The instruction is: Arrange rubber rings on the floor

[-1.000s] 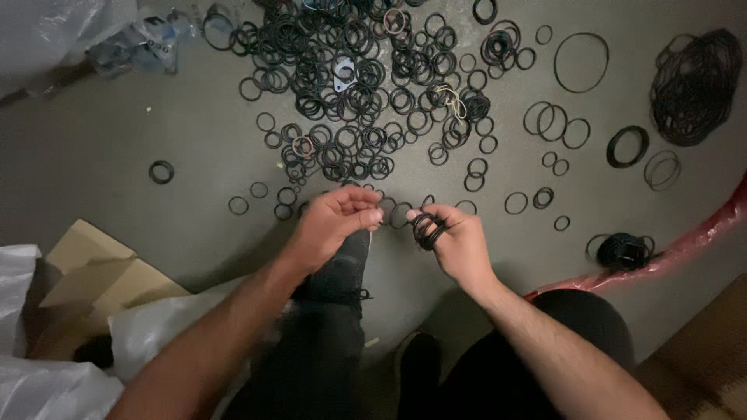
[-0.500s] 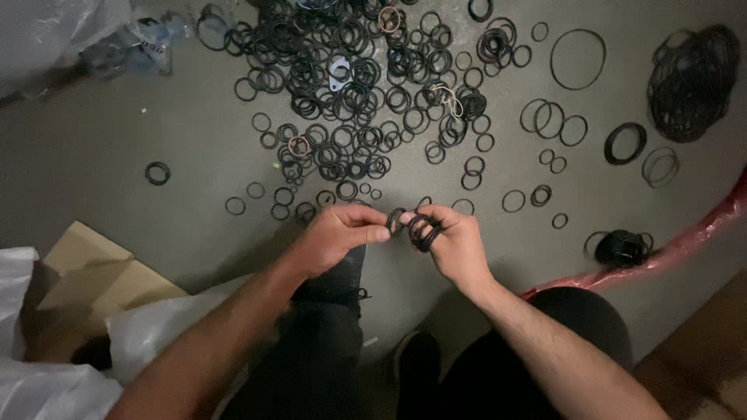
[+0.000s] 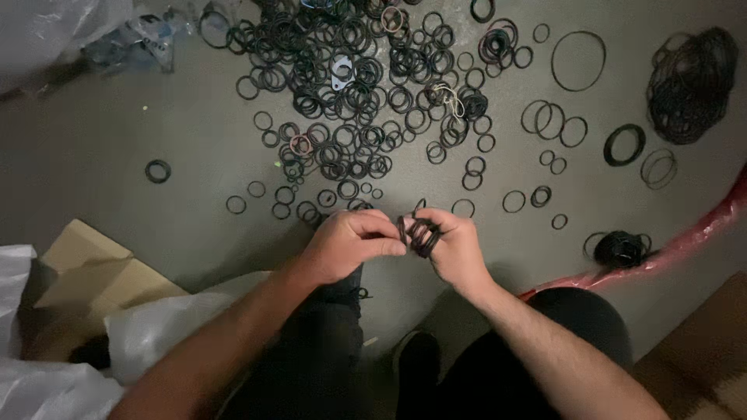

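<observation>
The right hand (image 3: 455, 249) is closed around a small bunch of black rings (image 3: 420, 233), threaded over its fingers and held just above the floor (image 3: 117, 140); the left hand (image 3: 346, 245) is pinched narrow, thumb against fingertips, touching the near edge of that bunch; whether it nips a single ring there is too small to tell. By the look of it, the step in hand is gathering like-sized rings onto the right hand's stack; the next move, judged from the grip, calls for a fine pinch and a steady right hand so that the stack does not slip off the fingers.

The rings are thin, matt, dark rubber loops, round and limp-looking; the main pile (image 3: 350, 93) lies spread on the floor beyond the hands, small loops overlapping thickly; larger loops (image 3: 577, 61) lie apart to the right; a tangled dark bundle (image 3: 689, 85) sits far right, another smaller clump (image 3: 618, 249) near a glossy red strip (image 3: 700, 233). Brown cardboard (image 3: 85, 272) and crinkled clear plastic (image 3: 156, 334) lie at the left.
</observation>
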